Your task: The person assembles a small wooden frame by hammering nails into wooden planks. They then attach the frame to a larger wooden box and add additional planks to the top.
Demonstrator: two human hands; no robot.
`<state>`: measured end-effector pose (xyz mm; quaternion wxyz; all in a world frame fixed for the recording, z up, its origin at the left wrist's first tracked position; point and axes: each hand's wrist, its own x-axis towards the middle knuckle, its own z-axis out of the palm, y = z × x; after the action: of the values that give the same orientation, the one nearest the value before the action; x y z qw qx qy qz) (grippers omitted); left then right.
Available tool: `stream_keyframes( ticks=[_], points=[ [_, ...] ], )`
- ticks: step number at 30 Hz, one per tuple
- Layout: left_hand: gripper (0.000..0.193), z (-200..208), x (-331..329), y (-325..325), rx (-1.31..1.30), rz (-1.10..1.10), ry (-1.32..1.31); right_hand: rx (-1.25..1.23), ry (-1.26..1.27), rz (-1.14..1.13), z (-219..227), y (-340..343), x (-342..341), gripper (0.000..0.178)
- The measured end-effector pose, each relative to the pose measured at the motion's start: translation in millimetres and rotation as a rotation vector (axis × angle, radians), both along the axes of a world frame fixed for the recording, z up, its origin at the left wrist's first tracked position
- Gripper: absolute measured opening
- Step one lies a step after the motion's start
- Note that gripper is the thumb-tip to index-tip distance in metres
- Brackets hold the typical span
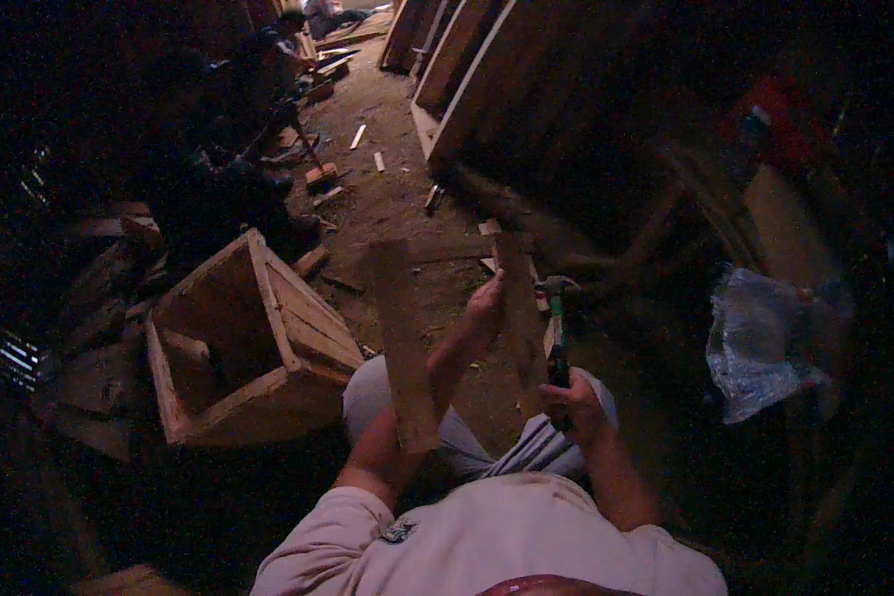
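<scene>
A three-sided wooden frame [404,348] stands before my knees, made of two long boards joined by a crosspiece at the far end. My left forearm passes behind its left board, and my left hand [485,303] is closed on the inner edge of the right board. A claw hammer [558,328] with a dark and green handle points upward just right of the frame. Around the lower part of that handle my right hand [578,405] is wrapped, near my right knee. The light is dim, so the joints of the frame are hard to make out.
An open wooden box [278,366] sits at my left knee. Tall wooden panels [447,109] lean at the far right. Crumpled clear plastic [765,343] lies to the right. Wood scraps [358,136] litter the dirt floor. Another person [286,45] is at the far left.
</scene>
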<state>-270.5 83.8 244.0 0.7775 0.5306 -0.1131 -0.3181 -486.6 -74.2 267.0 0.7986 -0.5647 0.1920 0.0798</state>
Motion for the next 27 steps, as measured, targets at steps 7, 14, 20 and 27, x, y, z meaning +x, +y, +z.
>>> stream_keyframes(
  ticks=[7,14,20,27],
  points=[
    [0.056,-50,27,11,-0.228,0.085,0.069,0.287,0.155,-0.140,-32,-4,11,0.027],
    [0.068,-26,25,81,-0.098,0.045,0.463,0.227,0.117,-0.253,-73,-64,-8,0.022],
    [0.081,-53,22,25,1.205,-0.067,-0.361,0.307,0.257,-0.361,-120,-58,13,0.021],
    [0.064,-255,45,21,1.093,-0.022,-0.618,-0.070,0.324,-0.285,-99,-16,9,0.016]
  ],
)
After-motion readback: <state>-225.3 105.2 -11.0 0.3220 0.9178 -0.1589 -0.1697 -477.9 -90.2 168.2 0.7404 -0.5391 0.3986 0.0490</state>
